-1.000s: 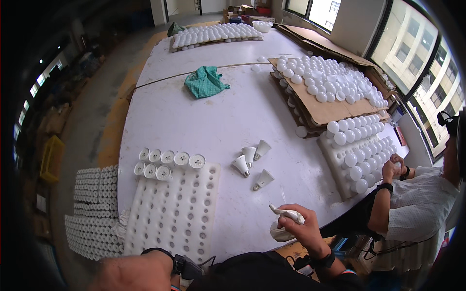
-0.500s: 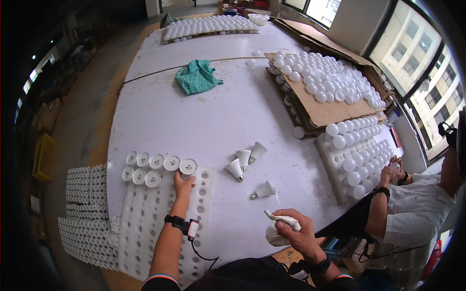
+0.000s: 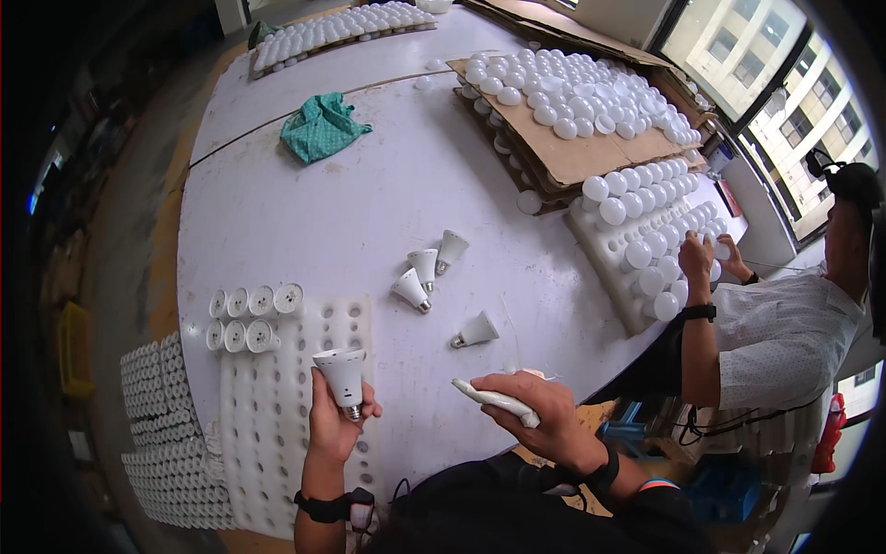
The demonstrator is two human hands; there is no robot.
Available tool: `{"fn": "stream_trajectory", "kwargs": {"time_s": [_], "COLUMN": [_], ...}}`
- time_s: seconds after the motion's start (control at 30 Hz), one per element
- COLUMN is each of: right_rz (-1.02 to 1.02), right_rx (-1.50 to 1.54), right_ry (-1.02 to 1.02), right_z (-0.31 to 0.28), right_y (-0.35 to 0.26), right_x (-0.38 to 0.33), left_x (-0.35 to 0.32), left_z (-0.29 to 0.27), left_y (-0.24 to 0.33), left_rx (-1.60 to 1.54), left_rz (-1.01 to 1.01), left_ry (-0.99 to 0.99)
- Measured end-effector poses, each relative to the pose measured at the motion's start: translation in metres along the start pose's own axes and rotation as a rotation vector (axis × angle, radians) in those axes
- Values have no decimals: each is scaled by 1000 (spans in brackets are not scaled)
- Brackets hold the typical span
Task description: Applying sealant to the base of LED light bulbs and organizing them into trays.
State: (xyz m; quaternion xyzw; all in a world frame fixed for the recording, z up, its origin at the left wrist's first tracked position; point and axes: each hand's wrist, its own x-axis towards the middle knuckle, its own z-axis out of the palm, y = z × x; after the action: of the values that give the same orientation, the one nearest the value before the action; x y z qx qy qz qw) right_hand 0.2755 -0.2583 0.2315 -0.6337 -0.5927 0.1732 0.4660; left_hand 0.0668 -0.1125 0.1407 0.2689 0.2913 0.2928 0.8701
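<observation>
My left hand [image 3: 334, 427] grips a white bulb housing [image 3: 340, 374], lifted above a white foam tray [image 3: 318, 323]; its wide rim faces up and its metal screw cap points down. Two short rows of similar housings [image 3: 261, 299] stand rim up at the tray's far left end. In my right hand [image 3: 551, 415] is a soft white tube [image 3: 498, 401] with a narrow end toward the left; the fingers partly cover it. Just beyond it, a single housing [image 3: 477, 330] lies on its side. Three more loose housings [image 3: 422, 268] lie farther away, side by side.
A green cloth [image 3: 323, 127] lies on the white table [image 3: 249, 212]. At right, round white covers [image 3: 581, 97] fill stacked cardboard sheets [image 3: 563, 164]. A co-worker [image 3: 784, 323] handles bulbs on another foam tray [image 3: 600, 242]. Many housings [image 3: 171, 443] stand packed beyond the table's left edge.
My left hand has taken the end housing out of the far row and brought it nearer. My right hand still holds the white tube, now lying flatter. The whole view has shifted.
</observation>
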Motion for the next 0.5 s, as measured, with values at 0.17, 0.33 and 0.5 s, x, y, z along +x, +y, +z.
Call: {"fn": "stream_trajectory", "kwargs": {"time_s": [0.17, 0.33, 0.5], "right_rz": [-184, -315, -361], "right_rx": [-92, -105, -135], "right_ry": [10, 39, -16], "right_z": [4, 3, -3], "right_y": [-6, -18, -26], "right_x": [-12, -16, -19], "left_x": [-64, -86, -92], "left_z": [22, 43, 56], "left_y": [6, 7, -8], "left_rx": [-116, -108, -102], "left_rz": [-197, -382, -398], "left_ry": [-71, -238, -225]}}
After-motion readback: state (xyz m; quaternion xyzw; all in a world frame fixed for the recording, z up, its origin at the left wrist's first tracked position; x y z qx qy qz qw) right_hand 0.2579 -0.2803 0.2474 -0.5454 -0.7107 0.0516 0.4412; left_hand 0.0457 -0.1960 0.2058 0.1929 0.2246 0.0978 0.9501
